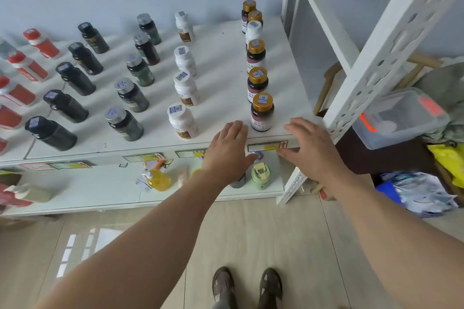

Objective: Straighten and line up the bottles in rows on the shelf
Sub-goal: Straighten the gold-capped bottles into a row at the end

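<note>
Both hands are hovering at the front edge of the white shelf [221, 40], near its right corner, flanking the frontmost gold-capped dark red bottle [262, 113]. The left hand [229, 149] is lying just left of that bottle and the right hand [312, 148] just right of it, neither touching it. The fingers of both hands are spreading wide and relaxed, holding nothing, apparently bracketing the bottle to square it with the gold-capped row [254, 57] running toward the back edge. White plastic bottles [184, 88], silver-capped dark green bottles [133, 94] and black bottles [66, 105] are standing upright in rows further left, seemingly already lined up.
</note>
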`<state>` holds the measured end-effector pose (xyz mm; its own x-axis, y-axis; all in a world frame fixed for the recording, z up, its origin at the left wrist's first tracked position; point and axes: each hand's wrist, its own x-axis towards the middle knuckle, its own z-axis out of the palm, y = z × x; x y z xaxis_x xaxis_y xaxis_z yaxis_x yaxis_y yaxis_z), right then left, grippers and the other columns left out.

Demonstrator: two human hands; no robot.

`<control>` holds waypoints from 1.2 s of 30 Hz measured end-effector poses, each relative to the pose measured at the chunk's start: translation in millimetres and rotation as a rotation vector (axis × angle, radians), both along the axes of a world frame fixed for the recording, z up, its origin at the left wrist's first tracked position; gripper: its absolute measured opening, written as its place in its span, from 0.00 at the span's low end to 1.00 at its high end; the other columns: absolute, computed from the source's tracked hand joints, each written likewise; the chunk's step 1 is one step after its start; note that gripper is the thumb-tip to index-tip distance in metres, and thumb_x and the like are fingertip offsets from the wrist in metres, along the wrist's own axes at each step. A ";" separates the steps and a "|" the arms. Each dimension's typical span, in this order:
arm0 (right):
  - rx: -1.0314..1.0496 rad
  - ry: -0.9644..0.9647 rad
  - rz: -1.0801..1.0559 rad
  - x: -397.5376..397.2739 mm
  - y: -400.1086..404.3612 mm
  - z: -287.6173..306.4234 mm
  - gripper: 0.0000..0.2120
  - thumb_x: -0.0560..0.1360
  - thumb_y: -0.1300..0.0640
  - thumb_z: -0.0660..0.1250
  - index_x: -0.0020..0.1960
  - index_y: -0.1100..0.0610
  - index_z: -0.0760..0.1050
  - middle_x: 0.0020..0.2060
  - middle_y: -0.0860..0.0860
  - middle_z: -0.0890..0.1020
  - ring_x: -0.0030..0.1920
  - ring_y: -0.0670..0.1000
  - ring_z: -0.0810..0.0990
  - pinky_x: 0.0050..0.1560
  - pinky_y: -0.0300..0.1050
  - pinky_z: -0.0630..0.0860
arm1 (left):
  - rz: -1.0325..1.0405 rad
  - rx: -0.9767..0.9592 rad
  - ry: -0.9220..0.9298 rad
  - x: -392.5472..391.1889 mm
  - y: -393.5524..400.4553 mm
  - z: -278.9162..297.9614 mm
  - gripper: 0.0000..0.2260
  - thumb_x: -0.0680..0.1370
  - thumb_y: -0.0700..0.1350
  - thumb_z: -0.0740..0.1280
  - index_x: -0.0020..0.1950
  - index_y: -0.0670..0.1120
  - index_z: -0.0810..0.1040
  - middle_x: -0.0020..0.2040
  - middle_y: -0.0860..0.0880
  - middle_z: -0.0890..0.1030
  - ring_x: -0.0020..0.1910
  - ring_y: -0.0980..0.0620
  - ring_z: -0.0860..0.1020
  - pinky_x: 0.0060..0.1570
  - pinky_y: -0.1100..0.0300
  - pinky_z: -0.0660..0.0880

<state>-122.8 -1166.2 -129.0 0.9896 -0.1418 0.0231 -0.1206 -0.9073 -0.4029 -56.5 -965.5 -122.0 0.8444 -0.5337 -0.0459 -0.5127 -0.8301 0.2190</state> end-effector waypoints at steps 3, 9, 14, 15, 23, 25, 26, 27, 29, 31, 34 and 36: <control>-0.062 -0.059 -0.006 2.9 -0.9 -16.0 0.29 0.73 0.44 0.73 0.69 0.56 0.73 0.71 0.51 0.71 0.71 0.54 0.66 0.71 0.48 0.57 | 0.049 -0.018 -0.065 0.0 -7.8 -14.7 0.36 0.76 0.63 0.63 0.77 0.45 0.59 0.78 0.49 0.58 0.77 0.49 0.53 0.74 0.55 0.51; -0.093 -0.214 -0.050 5.1 1.0 -31.7 0.21 0.70 0.53 0.76 0.61 0.57 0.78 0.63 0.53 0.77 0.62 0.59 0.75 0.65 0.53 0.66 | 0.102 -0.079 -0.147 0.5 -14.7 -23.9 0.31 0.77 0.62 0.64 0.73 0.45 0.67 0.75 0.49 0.66 0.75 0.49 0.61 0.71 0.56 0.57; -0.093 -0.243 -0.051 4.6 1.6 -31.5 0.18 0.71 0.58 0.76 0.59 0.58 0.78 0.61 0.54 0.79 0.60 0.60 0.75 0.63 0.53 0.67 | 0.105 -0.100 -0.141 1.2 -15.7 -23.0 0.27 0.78 0.57 0.64 0.73 0.45 0.68 0.75 0.49 0.67 0.75 0.49 0.61 0.72 0.57 0.57; -0.091 -0.243 -0.053 4.5 1.4 -31.6 0.18 0.71 0.58 0.76 0.59 0.58 0.78 0.61 0.54 0.79 0.60 0.60 0.75 0.63 0.53 0.67 | 0.104 -0.102 -0.139 1.5 -16.0 -22.4 0.27 0.78 0.57 0.64 0.73 0.45 0.68 0.75 0.49 0.67 0.75 0.50 0.61 0.71 0.57 0.57; -0.080 -0.202 -0.066 3.0 4.3 -27.6 0.18 0.73 0.57 0.74 0.61 0.57 0.77 0.63 0.53 0.77 0.61 0.59 0.74 0.64 0.52 0.66 | 0.141 -0.122 -0.113 -1.7 -17.4 -22.3 0.27 0.78 0.56 0.65 0.74 0.46 0.68 0.75 0.49 0.66 0.75 0.50 0.61 0.73 0.57 0.56; -0.072 -0.169 -0.068 2.1 4.9 -24.7 0.18 0.73 0.56 0.73 0.62 0.56 0.77 0.64 0.52 0.76 0.63 0.58 0.73 0.65 0.50 0.65 | 0.154 -0.129 -0.079 -3.4 -17.7 -22.4 0.27 0.79 0.56 0.65 0.75 0.46 0.66 0.76 0.50 0.64 0.76 0.50 0.59 0.74 0.57 0.54; -0.064 -0.144 -0.068 2.1 5.1 -22.6 0.18 0.74 0.56 0.73 0.63 0.56 0.76 0.64 0.51 0.76 0.64 0.57 0.72 0.65 0.49 0.65 | 0.158 -0.134 -0.060 -3.9 -17.8 -22.2 0.28 0.78 0.56 0.65 0.75 0.46 0.66 0.77 0.50 0.64 0.76 0.50 0.59 0.74 0.57 0.54; -0.043 -0.115 -0.073 2.2 5.7 -19.2 0.18 0.75 0.55 0.72 0.64 0.56 0.76 0.65 0.51 0.75 0.64 0.57 0.71 0.65 0.48 0.64 | 0.160 -0.140 -0.042 -4.0 -17.8 -21.7 0.28 0.78 0.56 0.65 0.75 0.46 0.66 0.77 0.49 0.64 0.76 0.50 0.59 0.75 0.57 0.54; 0.070 -0.062 -0.120 3.4 7.7 -9.5 0.21 0.76 0.51 0.69 0.67 0.56 0.74 0.67 0.51 0.74 0.67 0.55 0.71 0.66 0.48 0.65 | 0.170 -0.161 0.005 -3.2 -17.0 -18.6 0.29 0.78 0.57 0.66 0.75 0.46 0.66 0.77 0.50 0.63 0.76 0.51 0.59 0.75 0.56 0.55; 0.243 -0.032 -0.196 6.7 10.4 4.3 0.28 0.76 0.45 0.68 0.72 0.54 0.68 0.70 0.51 0.72 0.70 0.54 0.70 0.68 0.50 0.67 | 0.190 -0.193 0.070 -1.4 -17.2 -11.3 0.30 0.77 0.58 0.66 0.76 0.46 0.65 0.77 0.50 0.64 0.76 0.51 0.59 0.74 0.57 0.57; 0.443 -0.032 -0.196 20.2 18.5 25.8 0.36 0.74 0.40 0.69 0.76 0.50 0.61 0.74 0.48 0.67 0.73 0.49 0.67 0.68 0.45 0.65 | 0.217 -0.239 0.142 0.1 -20.7 0.1 0.31 0.77 0.57 0.66 0.76 0.46 0.62 0.75 0.50 0.65 0.74 0.51 0.62 0.72 0.56 0.60; 0.518 0.000 -0.154 34.5 24.0 39.0 0.38 0.73 0.42 0.72 0.77 0.48 0.59 0.75 0.46 0.67 0.74 0.46 0.65 0.66 0.43 0.63 | 0.246 -0.270 0.188 2.2 -21.8 4.8 0.31 0.77 0.56 0.66 0.77 0.47 0.61 0.75 0.50 0.66 0.74 0.51 0.63 0.70 0.55 0.62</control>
<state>-88.3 -1142.1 -90.0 0.9564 -0.2783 -0.0883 -0.2366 -0.5614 -0.7930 -54.3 -987.4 -117.2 0.9387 -0.3307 -0.0973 -0.2364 -0.8231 0.5163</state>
